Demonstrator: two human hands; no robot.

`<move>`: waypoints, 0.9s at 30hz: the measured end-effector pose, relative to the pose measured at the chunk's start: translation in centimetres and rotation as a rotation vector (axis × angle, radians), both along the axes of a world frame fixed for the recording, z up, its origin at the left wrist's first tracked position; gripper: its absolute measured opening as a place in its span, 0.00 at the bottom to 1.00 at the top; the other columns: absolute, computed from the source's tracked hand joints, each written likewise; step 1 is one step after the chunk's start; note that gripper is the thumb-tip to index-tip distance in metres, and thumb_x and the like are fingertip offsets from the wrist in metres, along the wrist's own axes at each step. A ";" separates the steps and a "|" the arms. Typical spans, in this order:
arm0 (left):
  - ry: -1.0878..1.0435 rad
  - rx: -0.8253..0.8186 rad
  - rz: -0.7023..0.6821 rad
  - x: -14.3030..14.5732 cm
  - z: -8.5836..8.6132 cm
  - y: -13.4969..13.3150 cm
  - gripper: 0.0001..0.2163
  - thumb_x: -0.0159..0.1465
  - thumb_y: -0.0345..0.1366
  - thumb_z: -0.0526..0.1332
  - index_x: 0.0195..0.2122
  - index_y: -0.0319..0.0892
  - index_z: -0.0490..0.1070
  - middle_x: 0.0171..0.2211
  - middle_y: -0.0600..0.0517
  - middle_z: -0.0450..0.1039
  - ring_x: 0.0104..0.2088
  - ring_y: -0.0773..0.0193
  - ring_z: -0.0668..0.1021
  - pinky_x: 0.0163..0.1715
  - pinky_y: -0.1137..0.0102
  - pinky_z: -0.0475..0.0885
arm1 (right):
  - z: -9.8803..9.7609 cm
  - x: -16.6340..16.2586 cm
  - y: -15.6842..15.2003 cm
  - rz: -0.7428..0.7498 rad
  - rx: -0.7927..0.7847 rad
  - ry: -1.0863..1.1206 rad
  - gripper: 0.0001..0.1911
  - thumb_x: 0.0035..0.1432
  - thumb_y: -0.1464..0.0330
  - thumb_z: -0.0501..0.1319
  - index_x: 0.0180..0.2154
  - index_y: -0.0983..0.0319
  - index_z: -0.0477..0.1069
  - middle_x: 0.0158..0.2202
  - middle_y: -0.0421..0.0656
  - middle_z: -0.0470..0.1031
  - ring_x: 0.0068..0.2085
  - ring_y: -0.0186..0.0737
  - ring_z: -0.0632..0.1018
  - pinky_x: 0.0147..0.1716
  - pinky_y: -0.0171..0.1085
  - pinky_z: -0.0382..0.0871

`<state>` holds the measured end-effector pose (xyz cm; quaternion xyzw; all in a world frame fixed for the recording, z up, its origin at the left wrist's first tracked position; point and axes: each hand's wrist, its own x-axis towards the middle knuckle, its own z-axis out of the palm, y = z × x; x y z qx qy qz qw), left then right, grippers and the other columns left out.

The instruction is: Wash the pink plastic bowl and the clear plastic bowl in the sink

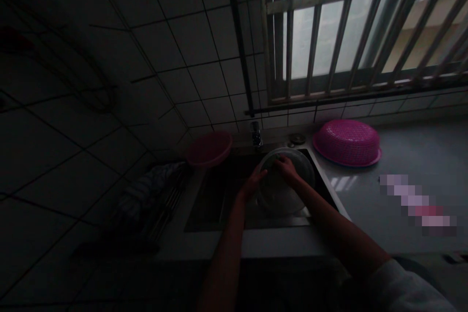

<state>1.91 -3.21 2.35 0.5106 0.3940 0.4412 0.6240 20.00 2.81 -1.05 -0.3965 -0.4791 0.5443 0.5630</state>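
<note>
In the dim sink (215,200), a round see-through lid or bowl (285,197) is tilted up; I cannot tell which of the two it is. My left hand (253,183) grips its left edge, the thumb on the near face. Closed fingers of my right hand (286,167) press a dark green scouring pad (271,161) against the upper left of its surface. The pad is partly hidden and dark. Behind the sink stands a chrome tap (256,135), just beyond both hands.
An upturned pink basket (347,141) sits on the counter (413,151) at right, near a blurred-out patch. A pink basin (209,148) rests at the sink's back left corner. Striped cloth (146,190) lies farther left. A drain plug (297,138) lies behind the sink.
</note>
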 end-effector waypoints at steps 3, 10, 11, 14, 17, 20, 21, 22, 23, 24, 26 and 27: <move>-0.019 -0.028 -0.020 0.1 0.1 -0.2 0.37 0.60 0.51 0.73 0.67 0.46 0.68 0.64 0.42 0.74 0.63 0.39 0.76 0.65 0.45 0.67 | 0.7 1.1 0.5 -0.160 -0.003 0.013 0.22 0.53 0.51 0.66 0.42 0.61 0.77 0.37 0.44 0.82 0.40 0.48 0.80 0.41 0.40 0.74; 0.177 0.145 0.061 -0.5 -0.7 0.1 0.31 0.57 0.49 0.75 0.60 0.45 0.72 0.60 0.43 0.75 0.62 0.45 0.75 0.66 0.50 0.65 | 1.2 -1.0 -2.5 0.365 0.109 -0.071 0.19 0.48 0.61 0.70 0.44 0.59 0.79 0.44 0.44 0.83 0.43 0.47 0.80 0.44 0.41 0.75; 0.200 0.157 0.078 -0.5 -0.9 0.2 0.32 0.56 0.49 0.75 0.59 0.45 0.71 0.59 0.43 0.76 0.61 0.46 0.76 0.65 0.50 0.66 | 1.2 -1.3 -2.8 0.392 0.109 -0.067 0.20 0.47 0.63 0.69 0.45 0.59 0.80 0.44 0.44 0.83 0.43 0.47 0.80 0.44 0.41 0.75; 0.246 0.167 0.093 -0.4 -1.2 0.4 0.35 0.55 0.51 0.76 0.60 0.45 0.67 0.58 0.43 0.76 0.59 0.48 0.77 0.63 0.50 0.69 | 1.1 -1.6 -2.7 0.362 0.110 -0.070 0.20 0.49 0.62 0.68 0.45 0.60 0.79 0.44 0.45 0.83 0.43 0.45 0.79 0.45 0.41 0.74; 0.285 0.163 0.095 -0.1 -1.4 0.3 0.40 0.51 0.51 0.79 0.60 0.45 0.65 0.60 0.41 0.74 0.60 0.47 0.76 0.64 0.50 0.69 | 1.0 -1.3 -1.7 0.178 0.063 -0.035 0.18 0.51 0.59 0.68 0.42 0.61 0.77 0.42 0.45 0.82 0.41 0.44 0.78 0.43 0.39 0.73; 0.311 0.119 0.073 0.2 -1.3 0.1 0.44 0.46 0.53 0.81 0.60 0.45 0.65 0.60 0.40 0.74 0.61 0.46 0.76 0.63 0.50 0.69 | 0.9 -0.6 -0.8 0.078 -0.010 0.064 0.18 0.51 0.58 0.68 0.41 0.61 0.75 0.39 0.43 0.80 0.38 0.41 0.77 0.41 0.38 0.72; 0.299 0.100 0.077 0.2 -1.3 0.1 0.44 0.46 0.55 0.81 0.59 0.45 0.66 0.59 0.39 0.74 0.60 0.45 0.76 0.63 0.50 0.69 | 0.9 -0.4 -0.7 0.102 -0.012 0.081 0.18 0.50 0.58 0.69 0.40 0.61 0.75 0.38 0.43 0.80 0.37 0.40 0.77 0.40 0.37 0.72; 0.275 0.080 0.092 0.1 -1.2 0.1 0.44 0.47 0.59 0.79 0.59 0.44 0.66 0.58 0.39 0.75 0.59 0.45 0.77 0.62 0.51 0.70 | 0.8 -0.3 -0.7 0.159 -0.002 0.079 0.18 0.50 0.58 0.69 0.40 0.61 0.75 0.38 0.43 0.80 0.37 0.40 0.76 0.40 0.36 0.72; 0.246 0.058 0.118 0.0 -1.1 0.1 0.43 0.50 0.63 0.75 0.60 0.43 0.66 0.56 0.39 0.76 0.58 0.45 0.78 0.61 0.51 0.70 | 0.7 -0.2 -0.9 0.245 0.009 0.058 0.18 0.50 0.58 0.70 0.41 0.61 0.75 0.38 0.42 0.80 0.36 0.39 0.76 0.39 0.36 0.71; 0.219 0.032 0.149 -0.2 -1.0 0.1 0.43 0.53 0.66 0.72 0.61 0.43 0.65 0.55 0.39 0.77 0.56 0.46 0.79 0.60 0.51 0.71 | 0.6 -0.3 -1.1 0.348 0.017 0.021 0.19 0.50 0.59 0.71 0.41 0.62 0.76 0.38 0.42 0.80 0.36 0.38 0.76 0.38 0.35 0.71; 0.189 -0.019 0.196 -0.7 -0.8 0.2 0.45 0.58 0.68 0.66 0.68 0.45 0.60 0.54 0.40 0.78 0.56 0.48 0.80 0.60 0.52 0.70 | 0.1 -0.7 -1.9 0.560 0.015 -0.076 0.20 0.49 0.60 0.73 0.43 0.62 0.78 0.39 0.43 0.81 0.35 0.38 0.76 0.36 0.35 0.71; 0.185 -0.035 0.198 -0.9 -0.8 0.3 0.45 0.59 0.67 0.66 0.70 0.47 0.57 0.55 0.41 0.78 0.57 0.48 0.79 0.60 0.52 0.69 | -0.1 -1.0 -2.3 0.636 0.012 -0.124 0.21 0.48 0.60 0.74 0.43 0.63 0.79 0.40 0.43 0.81 0.35 0.39 0.77 0.36 0.35 0.71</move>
